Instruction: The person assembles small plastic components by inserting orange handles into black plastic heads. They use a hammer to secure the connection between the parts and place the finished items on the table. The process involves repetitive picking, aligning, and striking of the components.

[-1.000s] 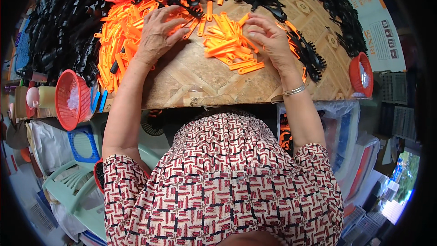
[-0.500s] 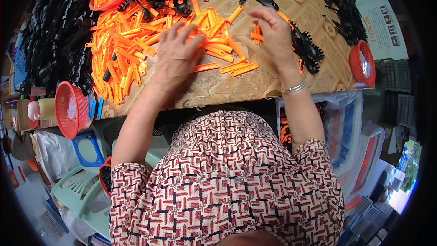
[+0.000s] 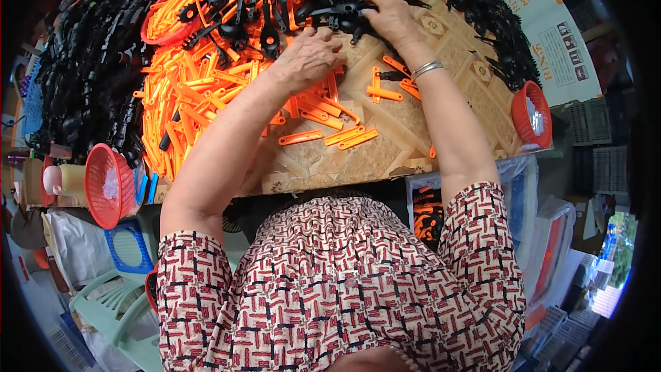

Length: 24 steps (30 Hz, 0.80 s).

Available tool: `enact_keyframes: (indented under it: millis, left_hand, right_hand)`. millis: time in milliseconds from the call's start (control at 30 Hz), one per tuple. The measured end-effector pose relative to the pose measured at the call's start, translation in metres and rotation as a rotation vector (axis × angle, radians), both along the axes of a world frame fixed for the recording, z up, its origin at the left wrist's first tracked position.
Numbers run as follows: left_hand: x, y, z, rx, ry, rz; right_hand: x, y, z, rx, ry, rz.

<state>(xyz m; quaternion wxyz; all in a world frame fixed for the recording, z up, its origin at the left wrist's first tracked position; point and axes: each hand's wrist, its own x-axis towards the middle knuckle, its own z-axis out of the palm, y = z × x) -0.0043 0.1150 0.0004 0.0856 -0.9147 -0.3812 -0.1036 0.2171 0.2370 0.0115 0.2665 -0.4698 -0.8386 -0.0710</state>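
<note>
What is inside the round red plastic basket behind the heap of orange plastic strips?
The round red plastic basket holds a pile of slim orange plastic strips. A black plastic part overlaps its right side. The pile covers its floor, so anything underneath cannot be seen.

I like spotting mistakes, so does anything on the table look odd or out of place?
A dark stick lies among the orange pieces, where its colour doesn't match. Two blue strips sit beside the red basket at the near left, also unlike the orange ones. I see nothing plainly broken.
</note>
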Motion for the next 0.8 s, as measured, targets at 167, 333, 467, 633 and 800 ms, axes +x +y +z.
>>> enact_keyframes:
  millis: [167,333,467,633,800]
  left_hand:
    - [-0.026,-0.008,-0.001,-0.094,-0.129,0.089]
    - [-0.029,-0.027,0.01,-0.211,-0.082,0.18]
    - [-0.035,-0.027,0.016,-0.315,-0.037,0.193]
    - [-0.043,-0.027,0.006,-0.18,-0.09,0.176]
    - [-0.044,-0.042,0.012,-0.251,-0.56,0.203]
  right_hand:
    - [-0.032,-0.029,0.015,0.476,-0.145,0.106]
    - [-0.056,-0.025,-0.002,0.371,-0.417,0.22]
    - [-0.064,-0.023,-0.002,0.258,-0.433,0.164]
    - [-0.055,-0.031,0.011,0.299,-0.329,0.127]
    - [-0.028,-0.058,0.02,0.15,0.169,0.218]
